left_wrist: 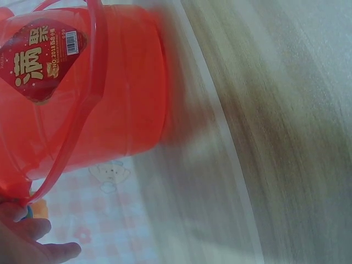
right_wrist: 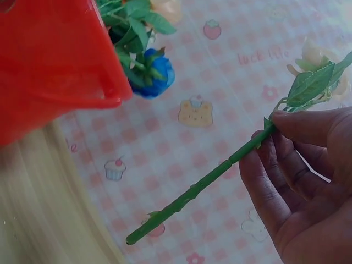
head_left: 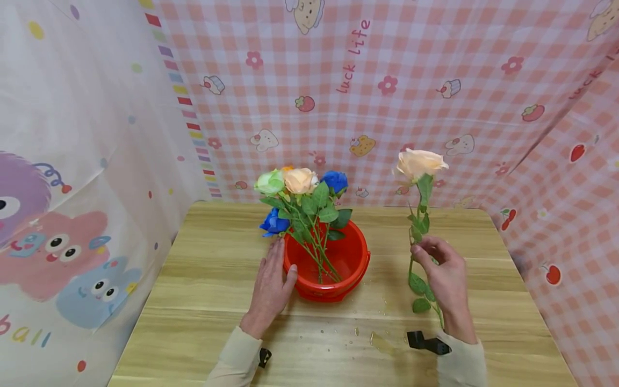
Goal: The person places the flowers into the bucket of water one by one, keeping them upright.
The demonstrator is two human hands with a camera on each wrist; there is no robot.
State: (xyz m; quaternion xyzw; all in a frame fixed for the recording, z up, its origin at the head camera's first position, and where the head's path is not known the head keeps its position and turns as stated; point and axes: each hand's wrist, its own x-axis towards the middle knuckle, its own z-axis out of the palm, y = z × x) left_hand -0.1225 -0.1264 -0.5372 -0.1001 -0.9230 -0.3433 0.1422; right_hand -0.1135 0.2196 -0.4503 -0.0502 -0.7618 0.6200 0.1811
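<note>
My right hand (head_left: pixel 445 269) pinches the green stem of a peach rose (head_left: pixel 422 164), held upright right of the red bucket (head_left: pixel 357 252). In the right wrist view, thumb and fingertips grip that stem (right_wrist: pixel 192 192), and its bare cut end points down and left. My left hand (head_left: pixel 272 282) rests with straight fingers against the bucket's left side, near the rim. Inside the bucket lean several roses, among them a peach rose (head_left: pixel 301 181), a pale green rose (head_left: pixel 270 183) and blue roses (head_left: pixel 335 181). Below my right hand are green leaves (head_left: pixel 421 305); whose stem they belong to is unclear.
Water drops (head_left: pixel 357 331) and a small puddle (head_left: pixel 382 342) lie on the wooden table (head_left: pixel 193 322) before the bucket. Patterned cloth (head_left: pixel 367 113) hangs behind and at both sides. A red handle (left_wrist: pixel 91 99) hangs along the bucket's side.
</note>
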